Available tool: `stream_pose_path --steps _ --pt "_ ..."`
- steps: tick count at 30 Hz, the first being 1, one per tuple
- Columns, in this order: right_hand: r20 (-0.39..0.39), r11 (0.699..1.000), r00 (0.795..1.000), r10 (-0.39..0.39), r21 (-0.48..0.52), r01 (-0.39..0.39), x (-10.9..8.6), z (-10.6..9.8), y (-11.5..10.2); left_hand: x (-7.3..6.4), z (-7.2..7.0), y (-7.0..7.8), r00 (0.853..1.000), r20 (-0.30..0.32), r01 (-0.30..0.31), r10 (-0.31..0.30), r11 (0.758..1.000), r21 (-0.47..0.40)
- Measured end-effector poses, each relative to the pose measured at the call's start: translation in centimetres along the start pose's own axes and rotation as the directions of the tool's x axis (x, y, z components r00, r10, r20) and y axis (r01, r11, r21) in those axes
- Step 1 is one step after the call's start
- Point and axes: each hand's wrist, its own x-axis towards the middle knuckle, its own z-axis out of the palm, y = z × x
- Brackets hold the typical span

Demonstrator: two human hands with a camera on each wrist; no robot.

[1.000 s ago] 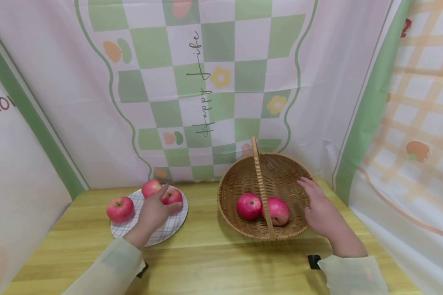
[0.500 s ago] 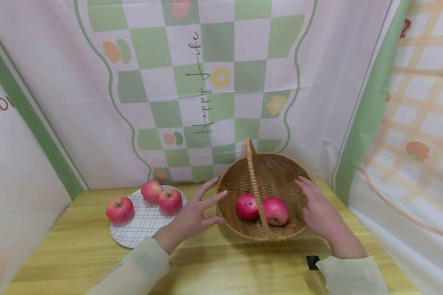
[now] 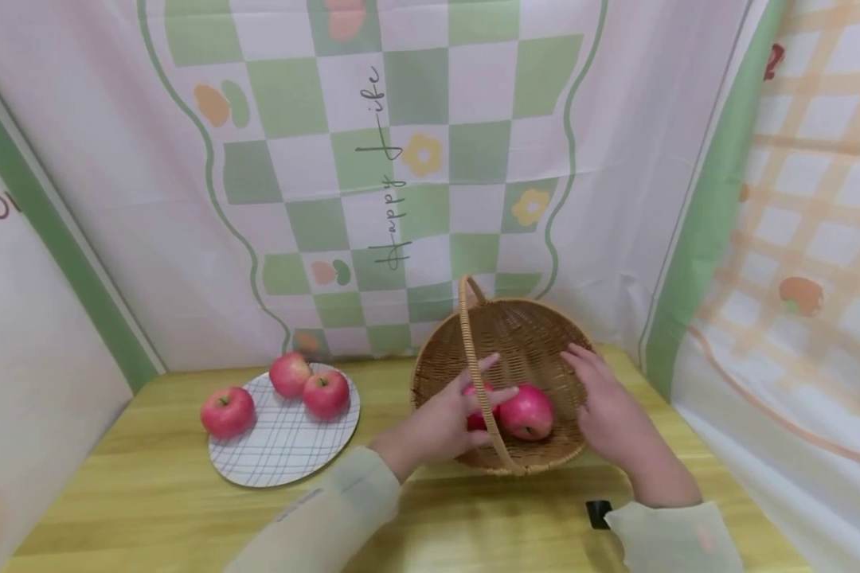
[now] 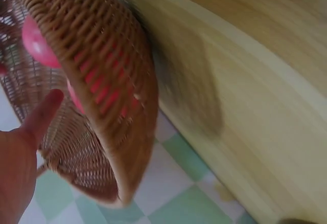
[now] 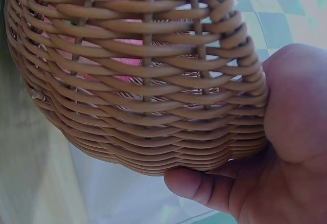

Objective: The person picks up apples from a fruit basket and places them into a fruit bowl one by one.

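A wicker basket (image 3: 541, 338) with an arched handle (image 3: 467, 318) leans with its mouth toward me. Two red apples lie in it: the right apple (image 3: 527, 414) shows plainly, the left apple (image 3: 475, 420) is partly covered by my left hand (image 3: 437, 422). That hand reaches over the basket's left rim, its fingers spread at the left apple and overlapping the handle. In the left wrist view, one finger (image 4: 48, 106) extends across the basket's mouth. My right hand (image 3: 609, 414) grips the basket's right side. Its thumb (image 5: 184, 183) presses against the outer weave in the right wrist view.
To the left, a round checked plate (image 3: 272, 458) bears a back apple (image 3: 290, 374) and a second apple (image 3: 326, 394). A third apple (image 3: 228, 412) sits at its left edge. A patterned curtain (image 3: 373, 199) hangs behind the wooden table (image 3: 430, 533).
My left hand has moved right from over an apple on the plate to the apples in the basket. The basket's handle has swung left, while my right hand keeps its hold.
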Motion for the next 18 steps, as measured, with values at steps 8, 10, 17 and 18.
stream_pose_path --steps 8,10,17,18 --pt "0.005 1.0 1.0 -0.003 -0.024 0.003 0.1 0.3 0.0 1.9 1.8 0.0 0.997 0.034 -0.065 0.065 0.998 -0.016" --pt "0.009 1.0 1.0 -0.004 -0.025 0.004 0.1 0.2 0.0 2.1 2.1 -0.1 0.995 0.074 -0.064 0.065 0.998 -0.003" --pt "0.007 1.0 1.0 -0.002 -0.019 0.002 0.0 0.4 0.4 2.3 3.0 -0.5 0.98 0.2 -0.002 -0.021 0.994 0.113" --pt "0.005 1.0 1.0 -0.005 -0.017 0.005 0.0 0.3 0.4 2.3 3.1 -0.6 0.981 0.191 -0.008 -0.017 0.992 0.128"
